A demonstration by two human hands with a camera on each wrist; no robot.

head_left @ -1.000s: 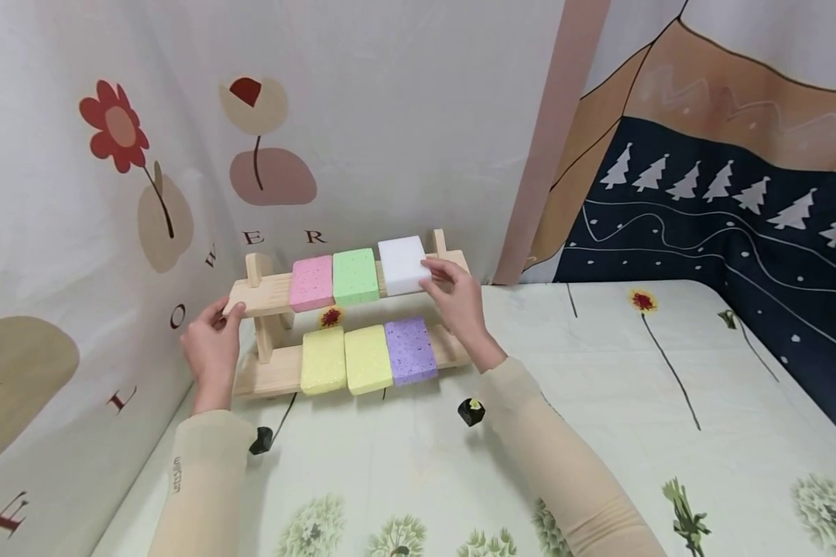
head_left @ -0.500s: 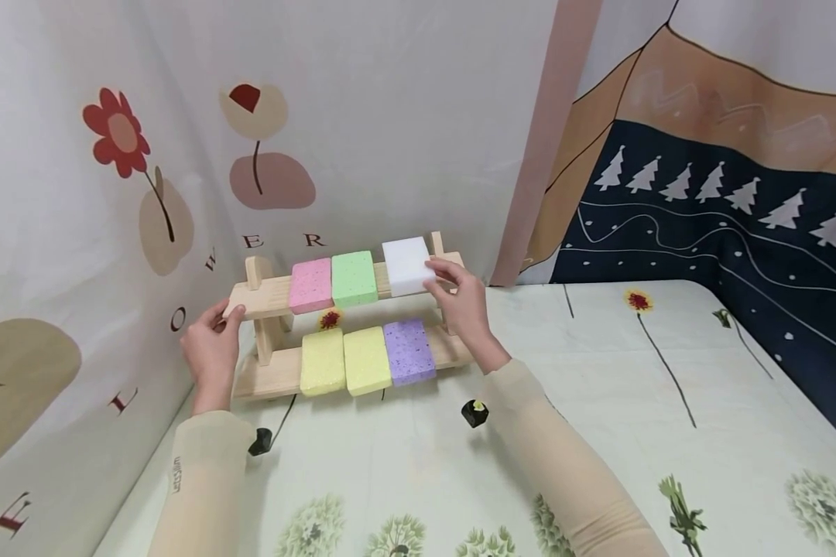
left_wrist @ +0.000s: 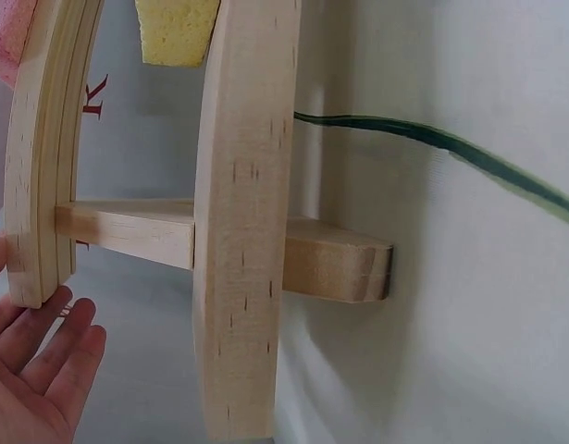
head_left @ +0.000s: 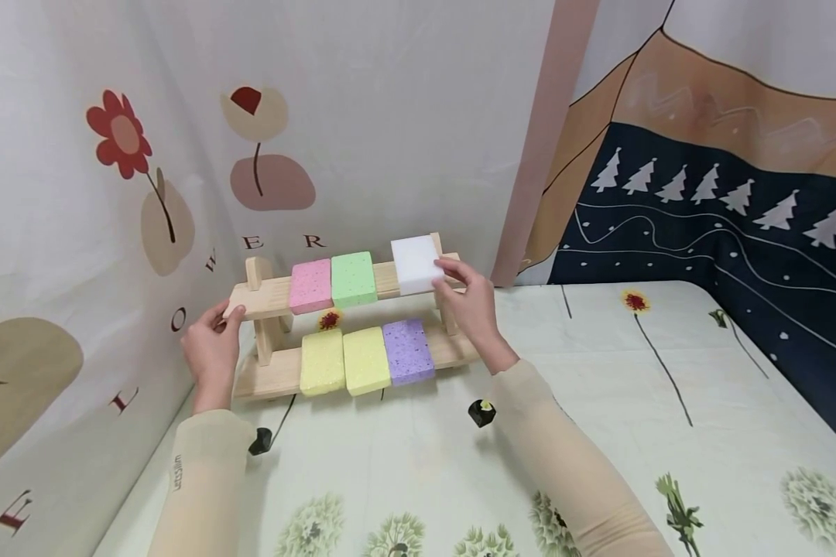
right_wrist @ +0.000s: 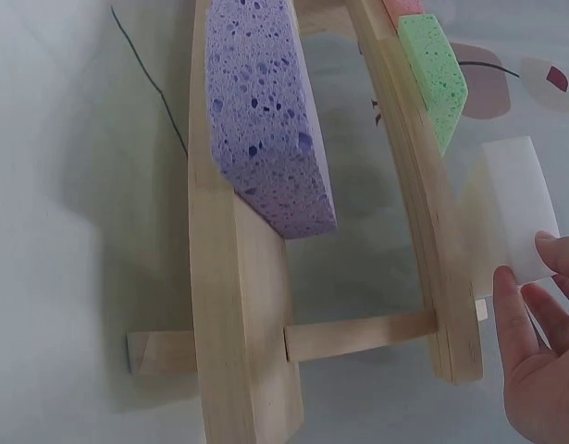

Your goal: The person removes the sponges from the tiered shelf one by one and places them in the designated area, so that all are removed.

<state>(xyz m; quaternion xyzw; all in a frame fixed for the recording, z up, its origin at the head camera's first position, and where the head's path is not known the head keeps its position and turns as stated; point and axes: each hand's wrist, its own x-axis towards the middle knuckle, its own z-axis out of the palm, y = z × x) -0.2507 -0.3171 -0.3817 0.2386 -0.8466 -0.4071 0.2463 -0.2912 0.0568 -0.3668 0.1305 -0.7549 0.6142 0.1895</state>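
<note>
Five sponges (head_left: 367, 360) on wooden shelf (head_left: 273, 373), its nine-o'clock end in left grip (head_left: 211, 346), white block (head_left: 414, 264) in right grip (head_left: 474, 307), at ten o'clock

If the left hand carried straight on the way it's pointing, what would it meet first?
The left hand would meet the wooden rack's upper shelf first; it grips that shelf's left end now. Beyond, the pink sponge seems next along the shelf, though depth is unclear.

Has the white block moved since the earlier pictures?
Yes. In the head view, the white block, held in the right hand, has shifted right, widening its gap from the green sponge, which sits in the same spot on the wooden rack.
</note>
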